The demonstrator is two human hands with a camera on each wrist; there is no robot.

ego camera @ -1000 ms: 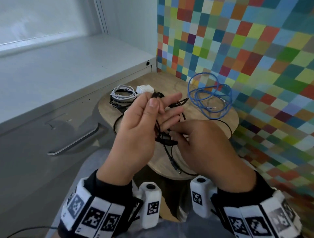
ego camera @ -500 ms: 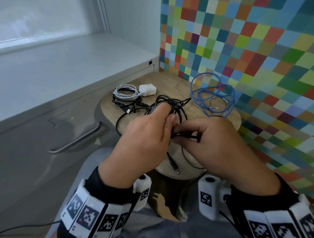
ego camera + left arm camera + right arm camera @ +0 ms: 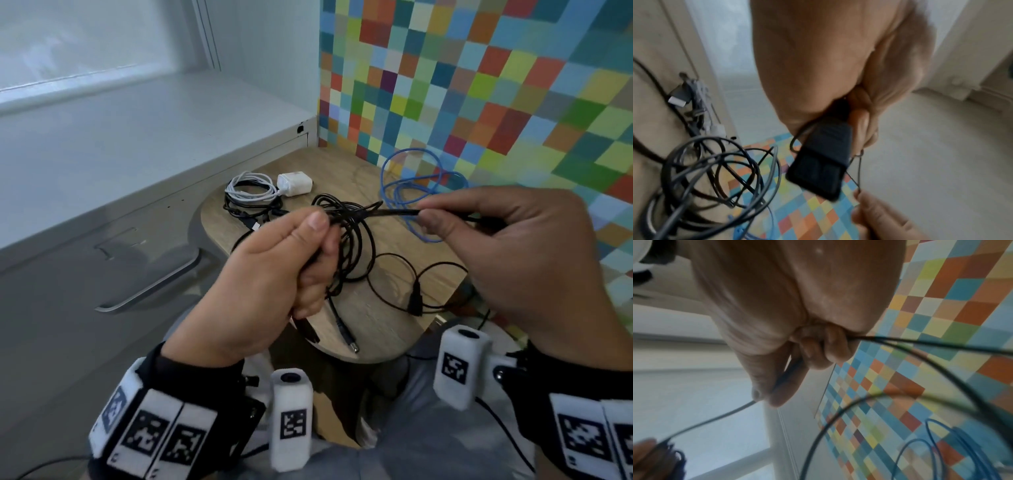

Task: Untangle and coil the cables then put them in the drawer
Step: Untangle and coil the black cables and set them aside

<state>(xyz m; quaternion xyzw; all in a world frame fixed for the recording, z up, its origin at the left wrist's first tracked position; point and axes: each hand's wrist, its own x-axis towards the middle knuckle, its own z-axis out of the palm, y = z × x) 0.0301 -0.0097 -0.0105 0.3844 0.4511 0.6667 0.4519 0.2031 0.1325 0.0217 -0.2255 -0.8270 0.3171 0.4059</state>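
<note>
A black cable point(image 3: 352, 240) hangs in loose loops above the small wooden table point(image 3: 376, 329). My left hand point(image 3: 301, 246) grips those loops in a fist, and a black plug block point(image 3: 822, 162) sticks out below its fingers. To the right, my right hand point(image 3: 431, 219) pinches a taut strand of the same cable point(image 3: 781, 382) between thumb and fingers. The rest of the black cable, with an inline piece point(image 3: 415, 301), trails over the table. A blue cable point(image 3: 411, 192) lies loosely at the table's back right. A white cable coil point(image 3: 251, 188) with a white charger point(image 3: 294, 183) lies at the back left.
A grey cabinet with a closed drawer and its metal handle point(image 3: 150, 291) stands left of the table. A wall of coloured squares point(image 3: 479, 85) runs behind and to the right. Another dark cable bundle point(image 3: 246, 212) lies under the white coil.
My hands have drawn apart: the right hand moved right and up, pulling a strand of the black cable taut from the loops held by the left hand.
</note>
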